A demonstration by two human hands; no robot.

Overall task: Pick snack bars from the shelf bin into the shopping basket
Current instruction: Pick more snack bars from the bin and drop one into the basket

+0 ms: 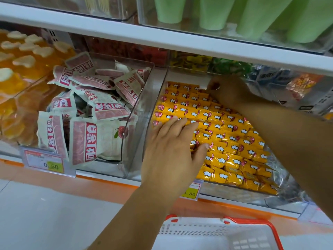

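Rows of yellow snack bars (pixel 232 139) with white cloud marks fill a clear shelf bin (pixel 153 112) at the middle right. My left hand (pixel 173 148) lies flat on the near-left rows, fingers spread, holding nothing. Reaching to the bin's far end, my right hand (pixel 227 91) has its fingers curled down onto the back bars; whether it grips one I cannot tell. The shopping basket (pixel 252 231), white with a red rim, is below the shelf at the bottom right.
A clear bin of pink-and-white snack packets (pixel 90 112) stands left of the bar bin, with orange jelly cups (pixel 23 69) further left. Price tags (pixel 45 163) hang on the orange shelf edge. The upper shelf (pixel 162 38) overhangs closely, carrying green cups.
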